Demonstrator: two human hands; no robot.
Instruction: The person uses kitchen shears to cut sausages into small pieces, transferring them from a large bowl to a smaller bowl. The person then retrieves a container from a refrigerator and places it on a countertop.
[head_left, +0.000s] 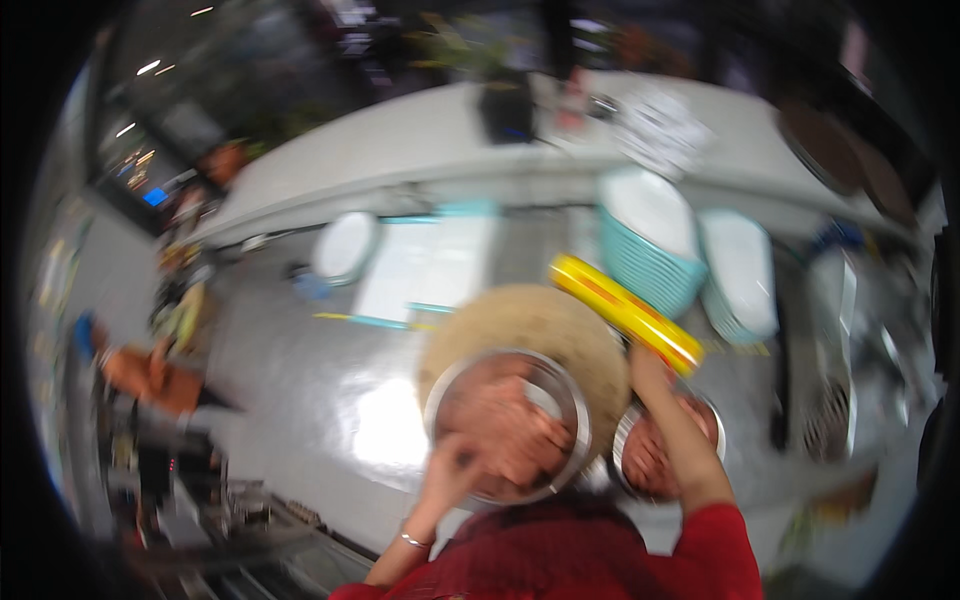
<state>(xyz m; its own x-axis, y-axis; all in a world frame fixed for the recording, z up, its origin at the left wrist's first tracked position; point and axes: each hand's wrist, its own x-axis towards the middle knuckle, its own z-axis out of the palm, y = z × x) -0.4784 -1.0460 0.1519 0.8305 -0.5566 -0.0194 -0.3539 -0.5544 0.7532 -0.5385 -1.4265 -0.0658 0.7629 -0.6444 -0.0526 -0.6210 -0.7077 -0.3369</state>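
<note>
A large metal bowl (583, 420) of reddish-pink raw meat pieces (504, 427) rests on a round, tan chopping block (457, 330). My left hand (456, 466) is at the bowl's near left rim, its fingers curled over the edge; blur softens the fingertips. To the right, my right hand (651, 367) grips a long yellow box (626, 313), like a cling film carton, by its near edge. Part of that hand is hidden by the box. Under my right forearm sits a smaller metal bowl (619, 450) with more reddish meat.
Tall stacked turquoise-and-white dishes (651, 247) and a lower stack (739, 270) stand behind the box. White trays (424, 262) and an oval dish (345, 247) lie back left on the metal table (300, 390). A raised white ledge (375, 142) runs behind. Metal equipment (855, 360) stands right.
</note>
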